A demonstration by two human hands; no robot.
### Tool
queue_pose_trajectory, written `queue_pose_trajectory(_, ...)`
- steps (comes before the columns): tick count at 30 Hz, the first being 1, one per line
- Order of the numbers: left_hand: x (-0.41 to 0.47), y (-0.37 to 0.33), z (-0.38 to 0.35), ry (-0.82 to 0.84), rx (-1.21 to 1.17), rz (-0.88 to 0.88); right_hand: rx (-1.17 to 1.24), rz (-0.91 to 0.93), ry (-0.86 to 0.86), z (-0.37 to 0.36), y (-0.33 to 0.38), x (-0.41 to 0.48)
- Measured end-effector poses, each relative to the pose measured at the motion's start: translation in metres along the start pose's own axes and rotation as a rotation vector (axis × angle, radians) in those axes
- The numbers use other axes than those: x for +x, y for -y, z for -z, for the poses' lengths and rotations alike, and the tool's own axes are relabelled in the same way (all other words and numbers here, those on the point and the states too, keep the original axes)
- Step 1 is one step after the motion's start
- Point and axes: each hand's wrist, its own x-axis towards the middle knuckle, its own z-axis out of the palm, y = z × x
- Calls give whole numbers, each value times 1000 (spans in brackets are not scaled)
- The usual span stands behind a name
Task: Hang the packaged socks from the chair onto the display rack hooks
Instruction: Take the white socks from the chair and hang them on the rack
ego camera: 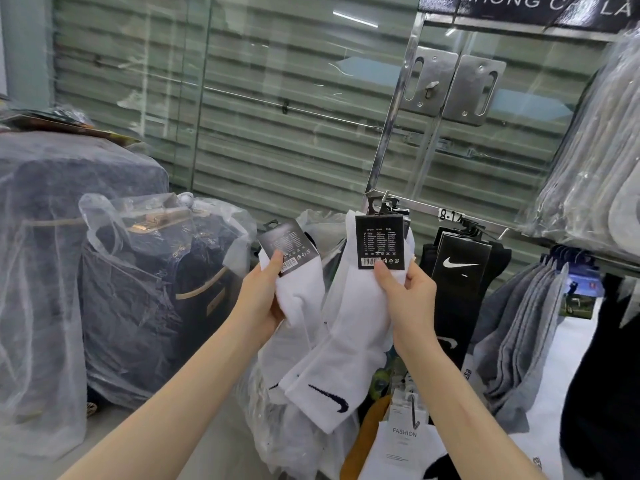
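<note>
Grips one pack of white socks (302, 294) in the left hand (266, 301), thumb on its black card, low and left of the rack rail (433, 206). Pinches a second white pack (353, 327) in the right hand (410, 297), thumb at the card's lower edge. Holds that pack's hanger tab up at the hook (386, 198) on the rail's left end; cannot tell whether threaded on. Records black socks (460, 268) hanging just right along the same rail, grey socks (530, 323) beyond, wrapped suitcases (138, 296) far left.
</note>
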Motion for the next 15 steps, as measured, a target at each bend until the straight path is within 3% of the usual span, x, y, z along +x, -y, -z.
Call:
queue_pose_trajectory(6, 0, 1, 1, 31, -15, 15, 77, -100, -10, 6, -6, -2)
queue_pose_trajectory(15, -3, 0, 0, 46, -13, 20, -28, -16, 73, 1, 1, -4)
